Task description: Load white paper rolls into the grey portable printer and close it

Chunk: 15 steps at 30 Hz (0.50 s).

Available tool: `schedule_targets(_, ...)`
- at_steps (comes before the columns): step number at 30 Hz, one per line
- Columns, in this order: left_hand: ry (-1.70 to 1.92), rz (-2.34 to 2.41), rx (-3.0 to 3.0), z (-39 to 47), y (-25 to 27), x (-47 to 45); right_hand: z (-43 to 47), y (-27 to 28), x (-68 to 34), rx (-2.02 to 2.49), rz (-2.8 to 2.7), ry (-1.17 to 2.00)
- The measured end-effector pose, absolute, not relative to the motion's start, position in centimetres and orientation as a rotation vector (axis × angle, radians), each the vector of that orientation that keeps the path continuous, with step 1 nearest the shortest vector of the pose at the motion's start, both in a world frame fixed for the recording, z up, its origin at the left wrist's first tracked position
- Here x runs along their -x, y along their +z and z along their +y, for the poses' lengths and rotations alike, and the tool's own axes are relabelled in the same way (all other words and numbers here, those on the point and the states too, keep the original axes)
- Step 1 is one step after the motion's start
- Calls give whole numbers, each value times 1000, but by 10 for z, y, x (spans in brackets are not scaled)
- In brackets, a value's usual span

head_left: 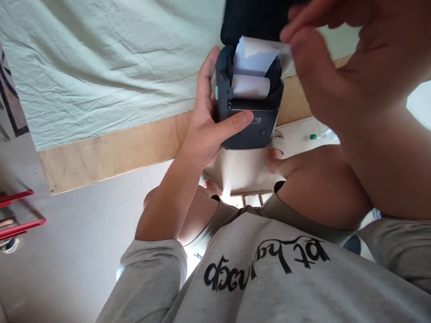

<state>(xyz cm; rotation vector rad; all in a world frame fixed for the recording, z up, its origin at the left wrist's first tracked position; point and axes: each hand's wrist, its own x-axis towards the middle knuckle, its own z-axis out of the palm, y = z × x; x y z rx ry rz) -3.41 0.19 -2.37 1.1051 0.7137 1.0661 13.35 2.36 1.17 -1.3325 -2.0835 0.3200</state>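
My left hand (210,121) is wrapped round a dark portable label printer (247,130), its thumb lying across the front near the power button. The printer's black lid (254,20) stands raised at the top of the view. Inside the printer lies a white paper roll (251,86), with a strip of paper (254,56) drawn up from it. My right hand (346,58) is close to the camera at the upper right, thumb and fingertips pinched on the end of that strip, which is blurred there.
A bed or platform with a pale green sheet (101,67) and a wooden edge (114,150) is in front of me. Red racks (23,229) stand at the left. A bottle with a green cap (313,137) lies on the tiled floor (87,233) at the right.
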Motion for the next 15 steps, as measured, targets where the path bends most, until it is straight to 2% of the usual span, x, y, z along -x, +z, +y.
schedule_targets(4,1068,702,-1095,2,-24,34,25,12,-134,1355,-2274,29)
schedule_targets(10,1068,702,-1070,1,-23,33,28,10,-134,1344,-2338,-6)
schedule_targets(15,1194,779,-935,-1,-14,28,22,6,-134,1030,-2432,-47)
